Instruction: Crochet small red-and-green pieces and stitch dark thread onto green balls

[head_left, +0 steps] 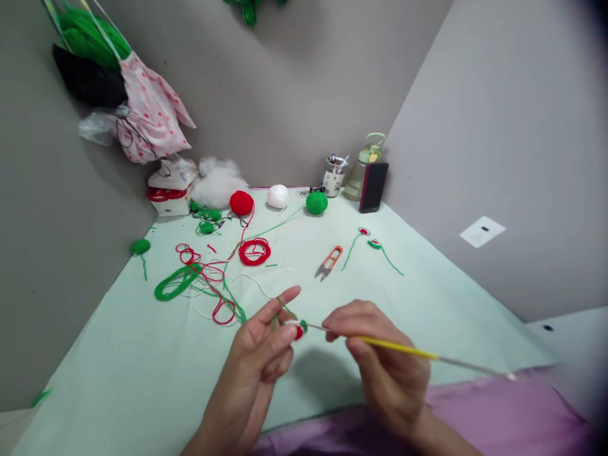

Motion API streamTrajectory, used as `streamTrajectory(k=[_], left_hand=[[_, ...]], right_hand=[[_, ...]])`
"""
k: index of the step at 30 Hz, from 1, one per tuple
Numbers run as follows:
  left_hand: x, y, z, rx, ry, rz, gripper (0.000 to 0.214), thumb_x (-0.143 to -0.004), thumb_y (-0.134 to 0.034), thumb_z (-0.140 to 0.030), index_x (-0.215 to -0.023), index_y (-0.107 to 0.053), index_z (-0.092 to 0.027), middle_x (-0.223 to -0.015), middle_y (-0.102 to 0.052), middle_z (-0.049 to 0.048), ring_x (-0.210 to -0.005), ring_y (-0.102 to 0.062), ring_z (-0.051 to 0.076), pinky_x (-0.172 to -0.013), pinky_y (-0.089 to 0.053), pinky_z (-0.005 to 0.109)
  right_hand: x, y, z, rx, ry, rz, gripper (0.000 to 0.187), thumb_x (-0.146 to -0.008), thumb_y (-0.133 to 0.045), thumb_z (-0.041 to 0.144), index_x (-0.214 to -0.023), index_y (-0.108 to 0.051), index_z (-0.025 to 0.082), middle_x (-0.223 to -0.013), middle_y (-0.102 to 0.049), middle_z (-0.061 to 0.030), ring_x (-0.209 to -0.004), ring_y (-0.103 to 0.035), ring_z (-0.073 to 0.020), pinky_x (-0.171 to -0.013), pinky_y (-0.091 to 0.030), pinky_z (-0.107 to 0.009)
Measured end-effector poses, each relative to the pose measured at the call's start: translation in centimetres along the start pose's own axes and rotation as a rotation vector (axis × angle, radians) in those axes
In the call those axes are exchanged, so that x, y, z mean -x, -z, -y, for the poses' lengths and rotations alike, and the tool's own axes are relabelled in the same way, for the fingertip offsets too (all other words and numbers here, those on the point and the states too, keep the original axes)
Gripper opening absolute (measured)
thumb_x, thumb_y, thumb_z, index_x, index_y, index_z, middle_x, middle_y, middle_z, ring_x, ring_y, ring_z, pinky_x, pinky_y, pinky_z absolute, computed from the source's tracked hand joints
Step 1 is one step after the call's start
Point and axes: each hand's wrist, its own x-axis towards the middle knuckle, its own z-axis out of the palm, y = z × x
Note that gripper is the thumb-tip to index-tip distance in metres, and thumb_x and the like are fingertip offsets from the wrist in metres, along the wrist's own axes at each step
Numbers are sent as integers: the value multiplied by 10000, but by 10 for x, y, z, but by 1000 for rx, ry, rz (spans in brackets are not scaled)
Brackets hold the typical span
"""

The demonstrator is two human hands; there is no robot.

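Between the thumb and fingers of my left hand (261, 348) is a small crochet piece (299, 329) in red, white and green. Green yarn runs over the raised index finger of that hand. My right hand (380, 361) grips a crochet hook (399, 346) with a yellow handle, its thin metal shaft pointing left. The hook's tip meets the green edge of the piece; whether it is inside a stitch I cannot tell. White and green strands trail from the left hand toward loose yarn on the table.
Red (241, 202), white (278, 196) and green yarn balls (316, 202) stand at the back. Thread snips (329, 263) lie mid-table, with two small crocheted pieces (374, 244) to their right. Tangled yarn (209, 272) covers the left. A phone (373, 187) leans against a bottle (357, 180).
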Motion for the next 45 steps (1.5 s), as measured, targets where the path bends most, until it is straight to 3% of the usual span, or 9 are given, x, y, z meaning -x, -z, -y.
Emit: streamTrajectory(k=[4,9,13,17,20,22,25,34,45], left_hand=[[1,-1,0,-112,-88,-60,491,-773,-860,-273,-1247,-733,-287,-846,-588,-27,-568,-399,22,-504,-327,117],[0,-2,11,-129,-161,-66,497,-780,-862,-284,-1258,-727,-307,-879,-652,0,-837,-588,109,-819,-487,184],[-2,0,10,12,-58,-11,541,-762,-876,-291,-1279,-720,-262,-799,-591,-27,-576,-461,27,-577,-423,120],[-3,1,1,47,22,51,426,-786,-849,-232,-1201,-760,-197,-760,-549,-51,-444,-190,-31,-427,-231,119],[-3,0,2,-48,-70,-21,430,-762,-867,-231,-1181,-770,-240,-806,-606,-29,-514,-368,0,-496,-328,118],[-2,0,6,-129,-102,-40,445,-751,-878,-264,-1183,-770,-263,-812,-645,-10,-681,-535,67,-649,-442,145],[0,0,11,-181,-116,-66,442,-781,-855,-331,-1210,-760,-280,-852,-672,5,-837,-587,123,-821,-476,210],[-1,0,6,-176,-102,-30,441,-798,-840,-312,-1224,-742,-260,-836,-659,-12,-626,-541,65,-671,-454,205],[2,3,7,-224,-93,-37,412,-835,-795,-354,-1221,-728,-227,-814,-669,-19,-621,-581,84,-769,-455,259]], right_hand=[[-9,-4,0,-279,-176,-29,190,-1018,-570,247,-988,-755,220,-822,-686,-53,-726,-655,-176,-649,-561,-314],[-4,-8,-1,-29,-68,63,251,-976,-610,122,-1122,-758,261,-966,-749,-70,-887,-703,-200,-748,-598,-324],[3,-1,-4,146,112,179,472,-905,-683,83,-1319,-681,311,-1125,-738,-79,-979,-704,-224,-808,-601,-339],[-2,2,-2,-67,-78,-12,280,-988,-570,97,-1109,-757,267,-942,-719,-46,-861,-660,-173,-728,-553,-299],[-8,-2,0,-263,-220,-24,172,-997,-614,210,-992,-780,256,-869,-707,-33,-806,-645,-161,-696,-530,-283],[-10,-6,0,-302,-253,9,148,-984,-647,247,-974,-794,252,-898,-734,-44,-850,-662,-173,-729,-536,-287],[-10,-9,-2,-305,-273,9,147,-981,-654,255,-974,-801,248,-913,-751,-48,-870,-669,-167,-758,-535,-276],[-12,-7,-8,-663,-504,-31,191,-1010,-614,316,-922,-760,229,-896,-718,-5,-690,-644,-83,-692,-529,-206],[-15,-3,-7,-720,-586,8,228,-1032,-570,333,-912,-716,204,-871,-734,-21,-661,-658,-85,-666,-537,-205]])
